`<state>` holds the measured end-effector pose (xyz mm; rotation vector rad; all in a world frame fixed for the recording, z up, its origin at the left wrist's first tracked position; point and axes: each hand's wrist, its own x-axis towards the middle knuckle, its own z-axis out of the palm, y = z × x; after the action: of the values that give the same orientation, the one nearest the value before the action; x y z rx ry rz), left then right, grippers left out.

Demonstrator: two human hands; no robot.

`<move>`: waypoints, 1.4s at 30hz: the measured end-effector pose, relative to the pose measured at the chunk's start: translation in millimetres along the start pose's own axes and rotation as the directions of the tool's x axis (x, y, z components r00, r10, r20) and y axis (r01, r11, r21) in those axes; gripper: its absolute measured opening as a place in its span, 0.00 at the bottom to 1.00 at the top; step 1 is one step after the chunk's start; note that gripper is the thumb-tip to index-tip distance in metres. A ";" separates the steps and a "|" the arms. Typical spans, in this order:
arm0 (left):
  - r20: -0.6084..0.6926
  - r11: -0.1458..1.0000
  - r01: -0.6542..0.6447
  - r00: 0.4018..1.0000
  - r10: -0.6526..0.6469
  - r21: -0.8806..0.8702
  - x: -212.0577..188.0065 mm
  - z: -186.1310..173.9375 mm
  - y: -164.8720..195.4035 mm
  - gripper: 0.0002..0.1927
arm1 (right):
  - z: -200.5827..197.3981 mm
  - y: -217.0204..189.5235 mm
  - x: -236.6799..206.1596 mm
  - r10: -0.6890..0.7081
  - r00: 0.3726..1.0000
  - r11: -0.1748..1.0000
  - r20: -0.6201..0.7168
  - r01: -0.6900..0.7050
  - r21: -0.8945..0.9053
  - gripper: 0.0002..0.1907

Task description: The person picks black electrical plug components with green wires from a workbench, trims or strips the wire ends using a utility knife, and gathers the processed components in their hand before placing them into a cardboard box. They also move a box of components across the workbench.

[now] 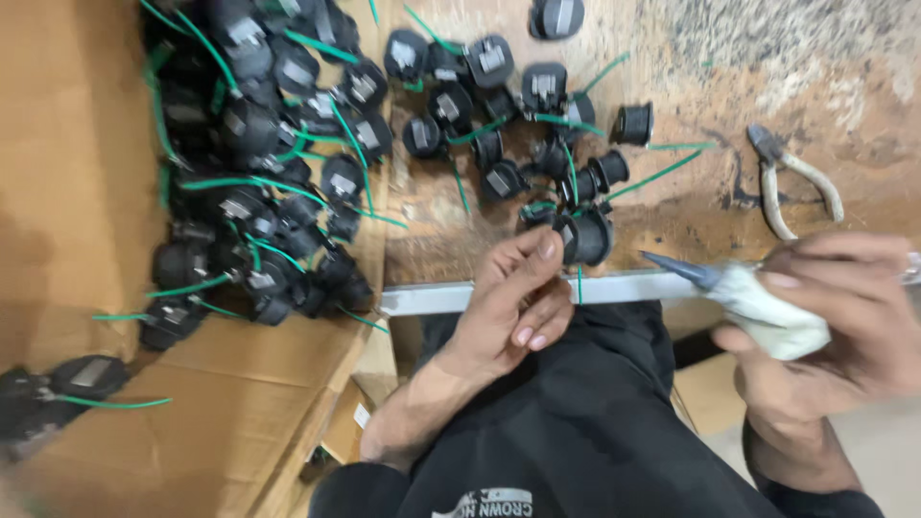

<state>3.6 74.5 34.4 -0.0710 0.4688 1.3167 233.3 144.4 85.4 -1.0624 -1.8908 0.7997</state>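
My left hand (518,302) rests at the bench's metal front edge (441,297). Its thumb and fingertips pinch a black round part with a green wire (587,237). My right hand (825,312) is off to the right. It grips a pointed grey-tipped tool wrapped in white cloth (758,297), tip aimed left toward the held part, a short gap between them. Behind the held part lies a cluster of the same black parts with green wires (518,115) on the worn wooden bench top.
A cardboard box flap (86,192) on the left carries a big heap of black wired parts (259,163); a few more lie at the far left (58,384). Pliers with pale handles (791,182) lie on the bench at the right. My dark-clothed lap is below.
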 end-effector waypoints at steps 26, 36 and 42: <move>-0.115 0.985 0.095 0.987 -0.112 -0.142 -0.4 10.6 -11.3 0.21 | 16.7 -26.7 40.3 -0.142 0.978 0.953 0.151 0.176 -0.247 0.19; -0.027 0.997 -0.021 0.999 0.019 -0.073 -4.5 -1.9 -14.1 0.12 | 1.3 19.2 24.0 -0.076 0.997 0.990 0.016 0.078 -0.122 0.14; -0.012 0.808 -0.222 0.962 0.272 0.545 -13.5 -2.2 -3.5 0.15 | -20.9 75.2 82.2 -0.151 0.988 0.850 0.014 0.137 -0.509 0.14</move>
<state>3.9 60.7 36.7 0.4199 0.9411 1.3939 253.3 253.5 61.9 -1.2113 -2.1906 0.1890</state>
